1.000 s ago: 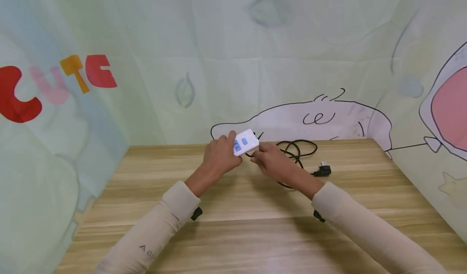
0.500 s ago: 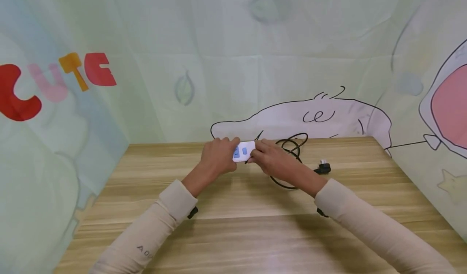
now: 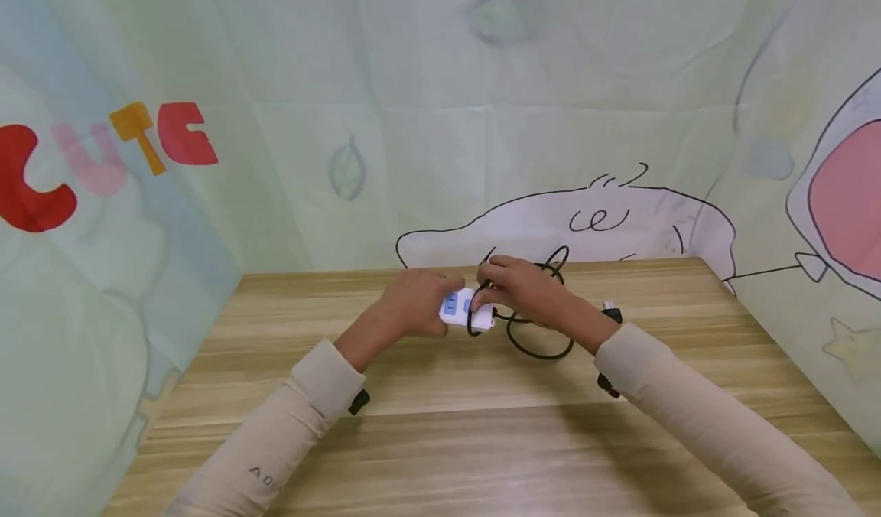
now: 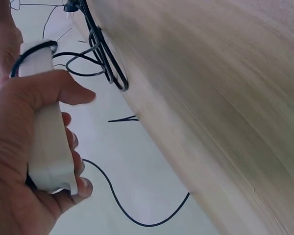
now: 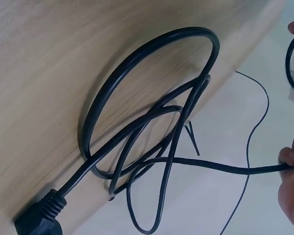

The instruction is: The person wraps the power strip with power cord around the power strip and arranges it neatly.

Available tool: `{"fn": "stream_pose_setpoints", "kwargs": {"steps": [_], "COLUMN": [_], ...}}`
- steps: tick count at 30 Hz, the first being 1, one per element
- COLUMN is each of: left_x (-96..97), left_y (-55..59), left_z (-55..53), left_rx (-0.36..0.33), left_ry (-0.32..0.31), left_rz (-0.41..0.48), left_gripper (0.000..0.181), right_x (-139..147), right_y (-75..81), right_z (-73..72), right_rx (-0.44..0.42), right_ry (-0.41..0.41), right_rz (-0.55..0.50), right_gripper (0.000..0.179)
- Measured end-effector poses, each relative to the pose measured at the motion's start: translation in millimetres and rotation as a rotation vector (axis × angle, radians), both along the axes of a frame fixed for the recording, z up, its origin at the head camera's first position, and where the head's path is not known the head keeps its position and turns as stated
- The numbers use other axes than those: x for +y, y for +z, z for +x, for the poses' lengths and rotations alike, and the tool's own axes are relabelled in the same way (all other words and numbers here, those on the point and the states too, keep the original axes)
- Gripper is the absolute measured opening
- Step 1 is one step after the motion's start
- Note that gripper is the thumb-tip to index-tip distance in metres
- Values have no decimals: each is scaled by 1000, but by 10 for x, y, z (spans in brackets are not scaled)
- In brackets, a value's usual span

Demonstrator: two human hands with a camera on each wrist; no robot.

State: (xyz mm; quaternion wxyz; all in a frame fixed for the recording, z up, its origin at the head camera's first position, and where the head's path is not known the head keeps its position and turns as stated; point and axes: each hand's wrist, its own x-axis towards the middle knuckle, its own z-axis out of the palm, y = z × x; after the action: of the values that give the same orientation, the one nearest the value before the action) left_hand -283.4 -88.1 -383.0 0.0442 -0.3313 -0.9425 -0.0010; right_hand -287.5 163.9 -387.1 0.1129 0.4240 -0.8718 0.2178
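Observation:
A small white power strip point(image 3: 457, 316) with blue sockets and a blue switch is gripped at its left end by my left hand point(image 3: 417, 300). In the left wrist view the thumb lies across the strip point(image 4: 50, 142) and the fingers curl beneath it. My right hand point(image 3: 526, 287) pinches the black power cord point(image 3: 540, 358) over the strip's right end, where one loop passes around the body. The rest of the cord point(image 5: 206, 164) lies in loose coils in the right wrist view, ending in a black plug point(image 5: 36, 218). My right fingertips are partly out of that view.
The wood-grain table point(image 3: 440, 456) ends at a printed curtain point(image 3: 427, 157) close behind the hands. More curtain stands along both sides. A black device point(image 3: 359, 402) shows below the left cuff, another point(image 3: 608, 385) below the right.
The right hand has gone from the strip's right end to pinching the cord, and a loop now crosses the strip. The strip has come slightly lower, and the cord coils have shifted left.

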Motion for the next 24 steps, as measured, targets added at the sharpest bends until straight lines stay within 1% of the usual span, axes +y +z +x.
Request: {"fn": "stream_pose_setpoints", "kwargs": {"steps": [2,5,7,11,13,17,21,24], "left_x": [7,25,31,24,14,1,15,40], "left_y": [-2,4,3,-1,-6,-15,-17,-19], "left_z": [11,39,56,78,78,75,86,100], "left_rx": [13,12,4,-19,-24,-64,-107,-121], "left_ry": [-29,-68,-83,-81,-78,-75,-70,-58], "left_rz": [-13,-21,-17,36,69,139,194,238], "left_gripper": [50,51,51,51,51,53,61,61], "right_x": [19,61,89,121,123,128,151,172], "right_y": [0,-20,-35,-51,-56,-72,-117,-163], "right_z": [-31,-83,-107,-124,-128,-128,-135,-151], "right_rx": [-60,-115,-129,-128,-127,-142,-149,-158], "right_ry": [30,69,88,94,86,61,12,-17], "right_rz": [-25,-73,-95,-110,-113,-119,-120,-122], "right_gripper": [17,12,12,16,19,25,28,31]}}
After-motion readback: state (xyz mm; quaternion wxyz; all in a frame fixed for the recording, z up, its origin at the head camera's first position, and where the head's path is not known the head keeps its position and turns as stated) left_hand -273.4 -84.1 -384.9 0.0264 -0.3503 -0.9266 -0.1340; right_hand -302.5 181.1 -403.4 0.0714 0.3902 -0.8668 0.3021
